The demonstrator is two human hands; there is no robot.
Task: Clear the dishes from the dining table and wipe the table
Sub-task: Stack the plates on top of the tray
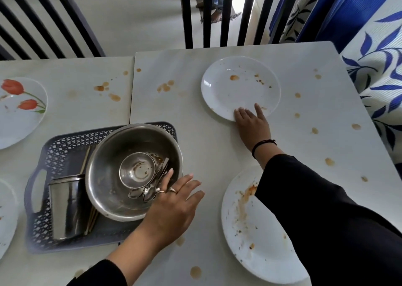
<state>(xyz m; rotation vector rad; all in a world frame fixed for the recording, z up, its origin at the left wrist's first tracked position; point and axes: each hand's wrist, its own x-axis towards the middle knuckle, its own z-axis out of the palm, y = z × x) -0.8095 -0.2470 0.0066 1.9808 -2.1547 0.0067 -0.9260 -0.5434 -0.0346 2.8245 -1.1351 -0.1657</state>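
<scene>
Nearest, a soiled plate (256,238) lies under the right sleeve, while the right hand (252,124), fingers spread on the far plate (240,85) rim, should slide it close before lifting toward the tray (65,146), left hand (171,209) open steadying the bowl (113,168).

I was looking down into a home dining room. The pale surface (217,155) carried used dinner plates, one painted with red tulips (19,109), and was spotted with brown food stains (165,87). Dark slatted chair backs (217,13) stood at its far edge, blue leaf-print curtains (369,35) hung to the right, and someone's bare foot (216,16) showed on the floor beyond.
</scene>
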